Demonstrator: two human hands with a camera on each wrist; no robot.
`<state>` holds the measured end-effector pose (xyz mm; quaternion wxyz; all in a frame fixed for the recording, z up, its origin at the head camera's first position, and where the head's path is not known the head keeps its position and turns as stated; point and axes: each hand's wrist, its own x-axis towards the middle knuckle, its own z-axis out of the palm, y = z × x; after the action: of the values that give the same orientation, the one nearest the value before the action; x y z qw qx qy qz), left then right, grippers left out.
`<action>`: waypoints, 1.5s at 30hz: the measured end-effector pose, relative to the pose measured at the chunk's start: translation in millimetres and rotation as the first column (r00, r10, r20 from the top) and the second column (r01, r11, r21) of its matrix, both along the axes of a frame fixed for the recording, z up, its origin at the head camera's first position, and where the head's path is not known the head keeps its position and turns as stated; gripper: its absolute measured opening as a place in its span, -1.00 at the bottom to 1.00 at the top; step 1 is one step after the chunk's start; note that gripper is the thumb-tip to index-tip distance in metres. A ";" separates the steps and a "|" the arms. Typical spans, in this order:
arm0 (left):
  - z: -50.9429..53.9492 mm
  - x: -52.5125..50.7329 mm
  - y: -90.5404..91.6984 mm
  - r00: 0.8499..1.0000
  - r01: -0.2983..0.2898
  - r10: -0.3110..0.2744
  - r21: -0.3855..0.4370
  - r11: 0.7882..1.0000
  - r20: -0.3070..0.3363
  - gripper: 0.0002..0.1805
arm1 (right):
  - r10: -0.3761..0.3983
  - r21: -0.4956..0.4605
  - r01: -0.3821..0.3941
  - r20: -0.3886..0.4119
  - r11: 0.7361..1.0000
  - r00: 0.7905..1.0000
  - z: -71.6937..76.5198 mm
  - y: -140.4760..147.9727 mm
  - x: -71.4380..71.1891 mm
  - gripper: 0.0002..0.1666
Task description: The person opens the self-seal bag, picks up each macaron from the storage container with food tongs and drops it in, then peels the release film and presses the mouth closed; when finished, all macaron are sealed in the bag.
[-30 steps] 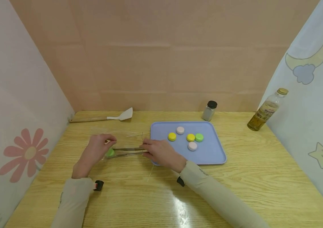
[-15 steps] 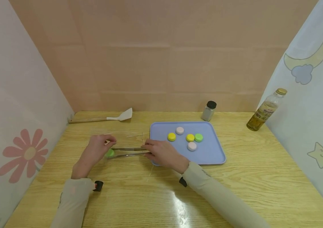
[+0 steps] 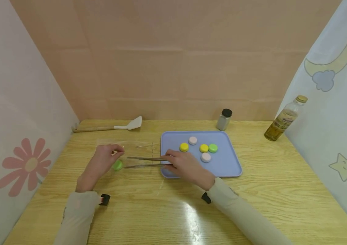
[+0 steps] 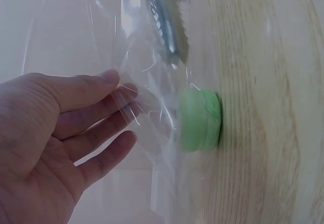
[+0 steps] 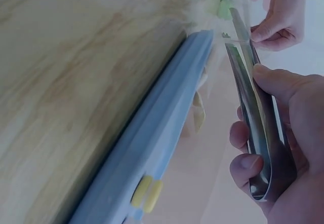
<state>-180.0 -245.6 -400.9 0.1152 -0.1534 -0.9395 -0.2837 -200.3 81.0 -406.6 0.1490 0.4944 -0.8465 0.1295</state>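
Observation:
My left hand [image 3: 101, 163] pinches the edge of a clear plastic bag [image 4: 152, 89] between thumb and fingers. Low in the bag, on the table side, sits a green macaron [image 4: 199, 120], apart from the fingers. My right hand [image 3: 188, 167] grips metal tongs [image 5: 276, 150], whose arms are spread with nothing between them. In the left wrist view a serrated tong tip [image 4: 169, 36] hangs above the macaron without touching it. That hand is over the left edge of a blue tray [image 3: 228, 166], which holds yellow macarons [image 3: 184, 147], pink macarons [image 3: 205, 157] and another green macaron [image 3: 213, 148].
A spatula [image 3: 133, 123] with a wooden handle lies at the back left. Behind the tray stands a small jar [image 3: 223, 120] with a black lid. An oil bottle [image 3: 282, 119] is at the back right. Cloth walls border the wooden table [image 3: 148, 217].
The tongs have come away from the green macaron, which stays in the bag. My right hand has drawn them rightward and their arms have spread. My left hand has barely moved.

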 end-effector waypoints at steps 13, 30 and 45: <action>-1.5 -1.3 0.0 1.000 0.001 -0.001 0.011 1.000 -0.015 -0.92 | -0.097 -0.073 0.092 -0.068 0.993 0.993 0.4 39.4 9.1 -0.63; -0.2 -1.1 1.5 1.000 0.011 -0.011 0.010 1.000 0.004 -0.93 | -0.171 -0.142 0.159 -0.073 0.977 0.983 2.7 87.8 26.0 -0.59; -0.1 -1.5 0.6 1.000 0.001 -0.001 0.035 0.999 0.020 -0.93 | -0.192 -0.178 0.173 -0.092 0.969 0.977 4.5 122.2 40.6 -0.58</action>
<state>-181.6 -245.0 -401.0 0.1082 -0.1489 -0.9354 -0.3019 -159.7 203.2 -402.1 0.2475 0.4063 -0.8651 0.1593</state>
